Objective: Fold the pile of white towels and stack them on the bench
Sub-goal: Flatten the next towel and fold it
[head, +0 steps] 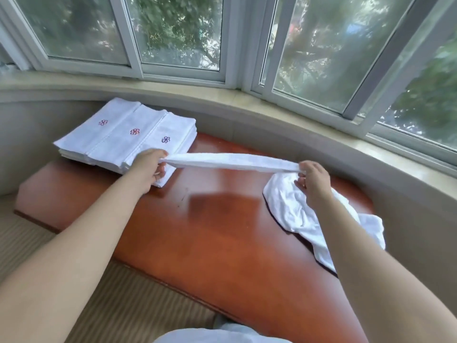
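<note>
The towel I am working on hangs stretched in the air above the bench, pulled into a narrow band between my two hands. Far left on the bench sits the stack of folded towels, laid in overlapping steps so that three small flower emblems show on top, two reddish and one bluish. My left hand is just in front of that stack's near corner, its fingers curled in and pinching the left end of the stretched towel against my thumb. The band runs level from there across the middle of the red-brown bench. My right hand pinches the other end, fingers bent round the gathered cloth. Under and beside that hand lies the loose pile of unfolded towels, crumpled on the right part of the bench and running back along my forearm. Behind the bench a pale stone sill curves below the windows, with green leaves outside.
</note>
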The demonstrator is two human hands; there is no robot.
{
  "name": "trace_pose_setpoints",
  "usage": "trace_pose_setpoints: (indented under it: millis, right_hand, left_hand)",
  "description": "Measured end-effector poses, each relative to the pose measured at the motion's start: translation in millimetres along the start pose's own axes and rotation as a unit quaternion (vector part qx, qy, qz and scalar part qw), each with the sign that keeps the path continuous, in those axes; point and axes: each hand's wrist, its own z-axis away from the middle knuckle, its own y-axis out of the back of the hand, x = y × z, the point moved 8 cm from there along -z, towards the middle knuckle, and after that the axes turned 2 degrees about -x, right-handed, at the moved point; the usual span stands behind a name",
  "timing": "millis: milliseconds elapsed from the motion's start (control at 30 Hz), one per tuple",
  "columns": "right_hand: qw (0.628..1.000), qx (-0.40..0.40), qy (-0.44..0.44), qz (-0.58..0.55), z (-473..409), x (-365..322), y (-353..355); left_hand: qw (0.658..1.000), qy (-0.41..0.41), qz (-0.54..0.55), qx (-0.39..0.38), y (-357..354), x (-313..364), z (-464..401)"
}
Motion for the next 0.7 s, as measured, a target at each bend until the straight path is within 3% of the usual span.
trace_pose_setpoints:
  millis: [200, 367, 467, 567, 633, 700]
  right_hand:
    - [0.975, -0.028, -0.161, 0.153, 25, 208, 43]
    - [0.924, -0.036, -0.278, 0.259, 77, 346, 86]
    - [0.907, -0.047, -0.323, 0.265, 104, 363, 100]
    - [0.852, -0.148, -0.318, 0.388, 114, 355, 103]
    - [0.809, -0.211, -0.290, 0.466, 111, 345, 98]
    - [0.803, -0.223, -0.238, 0.499, 98, 330, 91]
  left_hand:
    - [0.967, 0.117, -0.226, -0.006, 37, -201, -1]
    - [0.922, 0.232, -0.305, -0.049, 72, -350, 19]
    - [0.900, 0.262, -0.335, -0.098, 85, -377, 39]
    - [0.865, 0.300, -0.363, -0.171, 93, -384, 54]
    - [0.838, 0.274, -0.425, -0.207, 92, -377, 53]
    - [0.832, 0.212, -0.467, -0.210, 86, -358, 42]
